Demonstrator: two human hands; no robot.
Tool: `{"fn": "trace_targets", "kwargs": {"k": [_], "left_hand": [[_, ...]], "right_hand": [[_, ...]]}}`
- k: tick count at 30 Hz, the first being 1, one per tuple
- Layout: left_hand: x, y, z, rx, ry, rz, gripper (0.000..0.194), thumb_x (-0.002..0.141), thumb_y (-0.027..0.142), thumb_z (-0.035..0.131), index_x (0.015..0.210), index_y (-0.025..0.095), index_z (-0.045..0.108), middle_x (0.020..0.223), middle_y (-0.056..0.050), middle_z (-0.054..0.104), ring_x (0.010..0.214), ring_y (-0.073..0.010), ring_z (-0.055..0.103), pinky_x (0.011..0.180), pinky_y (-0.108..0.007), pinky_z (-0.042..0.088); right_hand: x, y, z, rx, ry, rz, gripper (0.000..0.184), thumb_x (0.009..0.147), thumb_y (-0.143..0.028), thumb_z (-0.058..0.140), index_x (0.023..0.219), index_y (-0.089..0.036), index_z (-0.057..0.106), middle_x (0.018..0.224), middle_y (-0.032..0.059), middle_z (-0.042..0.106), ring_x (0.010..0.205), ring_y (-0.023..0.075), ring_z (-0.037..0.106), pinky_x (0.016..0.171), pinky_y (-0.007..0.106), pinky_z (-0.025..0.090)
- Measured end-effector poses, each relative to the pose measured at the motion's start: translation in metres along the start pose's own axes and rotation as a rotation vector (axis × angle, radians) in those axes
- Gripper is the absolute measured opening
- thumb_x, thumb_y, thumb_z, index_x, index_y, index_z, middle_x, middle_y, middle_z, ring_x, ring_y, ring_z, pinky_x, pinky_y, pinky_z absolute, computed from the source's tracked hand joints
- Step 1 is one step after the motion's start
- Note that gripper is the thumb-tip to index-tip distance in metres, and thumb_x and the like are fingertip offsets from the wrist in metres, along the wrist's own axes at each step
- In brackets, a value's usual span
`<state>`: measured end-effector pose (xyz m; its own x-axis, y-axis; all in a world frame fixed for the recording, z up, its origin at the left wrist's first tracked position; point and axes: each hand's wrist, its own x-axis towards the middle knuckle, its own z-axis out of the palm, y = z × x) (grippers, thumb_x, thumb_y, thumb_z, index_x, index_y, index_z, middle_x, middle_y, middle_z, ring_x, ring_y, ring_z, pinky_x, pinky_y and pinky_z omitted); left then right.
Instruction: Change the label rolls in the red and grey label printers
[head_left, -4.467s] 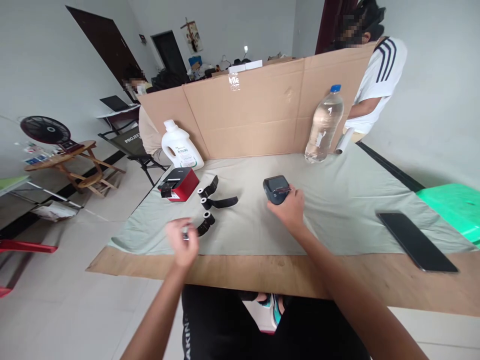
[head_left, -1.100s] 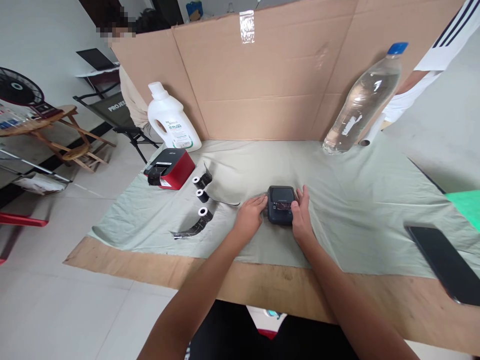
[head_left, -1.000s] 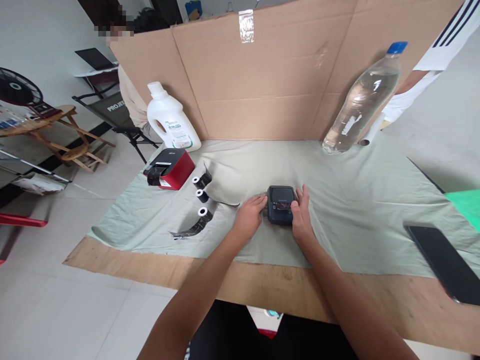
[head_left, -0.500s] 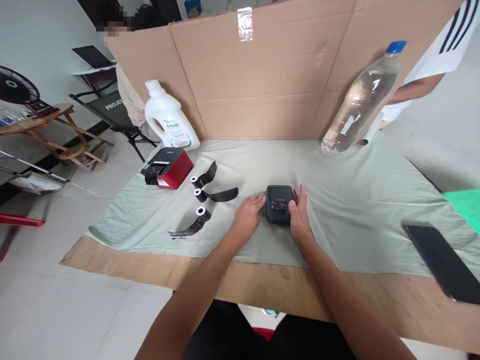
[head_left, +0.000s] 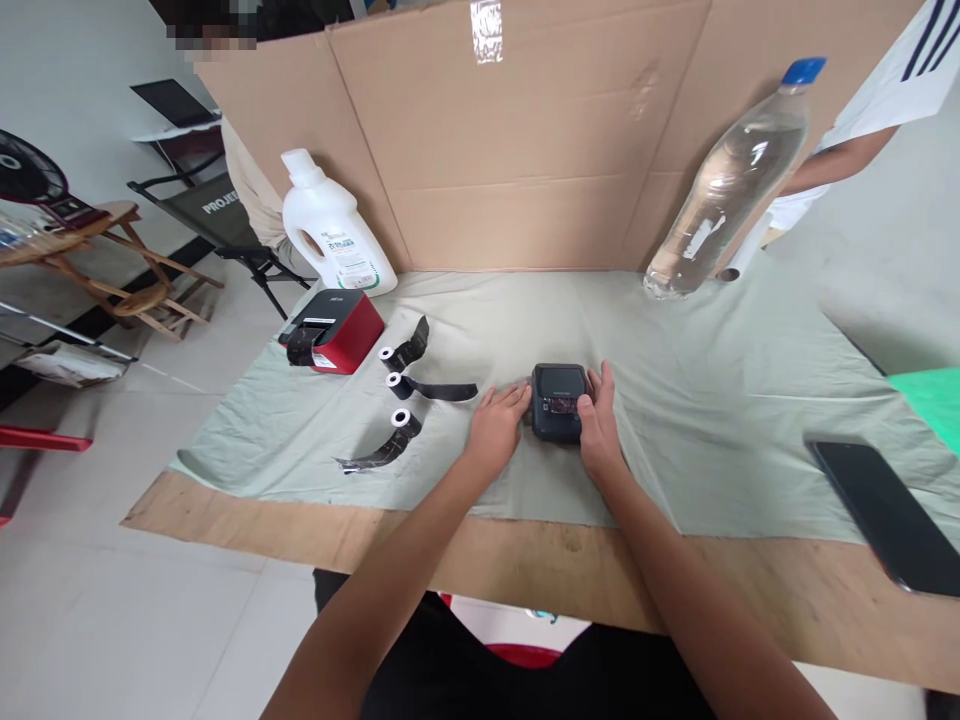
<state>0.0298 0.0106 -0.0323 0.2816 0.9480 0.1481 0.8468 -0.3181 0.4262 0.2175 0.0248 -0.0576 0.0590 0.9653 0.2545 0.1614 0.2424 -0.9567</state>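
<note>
Three small black rolls [head_left: 450,392] lie on the cloth [head_left: 480,312]. Next, the left hand [head_left: 495,432] lies palm down, its grip flat and open, holding nothing, with its fingertips close by the small black printer [head_left: 556,420]. The printer sits on the cloth between both hands. The right hand [head_left: 602,430] leans on its side, grip half open, thumb on the printer's corner, fingers up beside it.

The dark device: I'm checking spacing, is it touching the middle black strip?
Apart: the head view shows cloth and the left hand between the dark device and middle black strip.
</note>
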Motion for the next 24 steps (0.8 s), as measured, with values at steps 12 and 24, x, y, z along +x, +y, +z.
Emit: {"fn": "trace_targets", "kwargs": {"k": [12, 24], "left_hand": [[0.002, -0.003, 0.001, -0.102, 0.019, -0.022, 0.082, 0.079, -0.010, 0.043, 0.151, 0.026, 0.057, 0.157, -0.005, 0.056, 0.148, -0.0236, 0.051, 0.131, -0.054, 0.025], [0.005, -0.013, 0.001, -0.524, 0.066, -0.104, 0.076, 0.083, -0.009, 0.043, 0.143, 0.031, 0.065, 0.147, 0.002, 0.063, 0.142, -0.0191, 0.058, 0.135, -0.050, 0.021]], "right_hand": [[-0.001, 0.001, -0.001, -0.018, 0.007, 0.025, 0.093, 0.099, -0.074, 0.043, 0.171, -0.021, 0.013, 0.173, 0.0184, 0.028, 0.160, 0.0317, 0.028, 0.131, 0.056, 0.022], [0.001, -0.007, -0.002, -0.032, 0.079, 0.085, 0.083, 0.101, -0.071, 0.038, 0.169, -0.025, 0.021, 0.172, 0.0168, 0.031, 0.160, 0.0318, 0.030, 0.129, 0.057, 0.027]]}}
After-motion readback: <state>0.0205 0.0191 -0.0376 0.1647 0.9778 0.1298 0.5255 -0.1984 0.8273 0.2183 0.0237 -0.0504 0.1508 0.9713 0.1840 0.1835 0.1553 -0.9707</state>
